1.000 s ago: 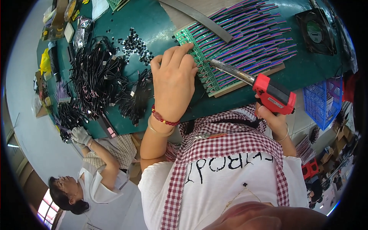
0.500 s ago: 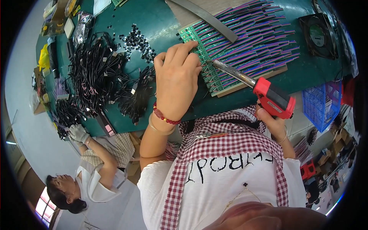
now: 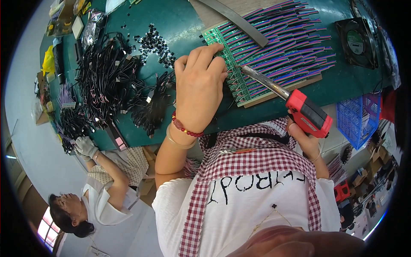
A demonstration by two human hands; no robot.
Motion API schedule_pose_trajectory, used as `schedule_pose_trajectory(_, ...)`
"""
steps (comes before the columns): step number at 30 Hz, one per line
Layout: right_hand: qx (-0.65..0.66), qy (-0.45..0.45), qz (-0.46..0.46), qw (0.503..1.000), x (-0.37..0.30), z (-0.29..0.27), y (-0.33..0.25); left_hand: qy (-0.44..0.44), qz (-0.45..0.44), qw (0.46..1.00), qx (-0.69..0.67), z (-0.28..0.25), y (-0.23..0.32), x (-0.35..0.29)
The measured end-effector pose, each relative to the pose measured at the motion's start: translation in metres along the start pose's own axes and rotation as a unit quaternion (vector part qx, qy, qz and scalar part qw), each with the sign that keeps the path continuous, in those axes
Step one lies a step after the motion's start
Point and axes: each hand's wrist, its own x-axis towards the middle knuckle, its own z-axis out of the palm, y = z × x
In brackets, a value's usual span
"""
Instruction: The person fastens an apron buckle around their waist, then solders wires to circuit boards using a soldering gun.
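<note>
Green table, smooth and a bit shiny; near edge runs right by the checked cloth apron. Green surface shows between the cables and the board, more between board and fan, and a band along the near edge. Black cable heap on the left, thin, tangled, soft. Circuit board in the middle, a narrow green strip, slightly slanted; long pink, blue and black wires spread right from it in tight rows, tan backing poking out along their near side. Blue crate, plastic lattice, off the table at right. Square black fan far right. Curved grey flat strip lies across the far wires. Tiny black pieces scattered in a loose pile, far left of the board (shiny, hard to count).

Left hand: back up, fingers curled close together, fingertips at the board's left edge; cannot tell if they pinch anything. Right hand: wrapped around the handle of a red-and-black soldering gun, most fingers hidden; metal barrel points far left, its tip at the board's wire ends, contact unclear.
</note>
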Motion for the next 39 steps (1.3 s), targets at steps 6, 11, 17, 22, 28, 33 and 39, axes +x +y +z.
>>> schedule_pose_trajectory(6, 0.018, 0.017, 0.037, 0.999, -0.001, 0.003, 0.002, 0.002, -0.001, 1.0, -0.008, 0.0, 0.0, 0.0)
schedule_pose_trajectory(11, -0.089, -0.02, -0.03, 0.995, 0.003, 0.001, 0.001, 0.005, -0.005, 1.0, -0.011, 0.001, 0.0, -0.001)
schedule_pose_trajectory(17, 0.031, 0.034, 0.005, 0.999, -0.001, 0.003, -0.004, 0.006, -0.004, 1.0, -0.008, 0.002, -0.001, 0.0)
schedule_pose_trajectory(22, 0.036, 0.019, 0.022, 0.999, -0.002, 0.0, -0.003, 0.0, -0.003, 1.0, -0.007, 0.001, -0.001, 0.0)
schedule_pose_trajectory(28, 0.022, 0.016, 0.02, 0.999, -0.005, -0.001, 0.005, -0.005, -0.006, 1.0, -0.004, 0.001, -0.001, 0.0)
schedule_pose_trajectory(33, 0.025, -0.001, 0.019, 1.0, -0.006, -0.002, 0.01, -0.03, 0.006, 0.999, 0.021, -0.001, -0.001, 0.001)
schedule_pose_trajectory(39, 0.004, 0.007, 0.021, 1.0, -0.005, 0.001, 0.008, -0.048, 0.022, 0.997, 0.054, -0.004, 0.001, 0.009)
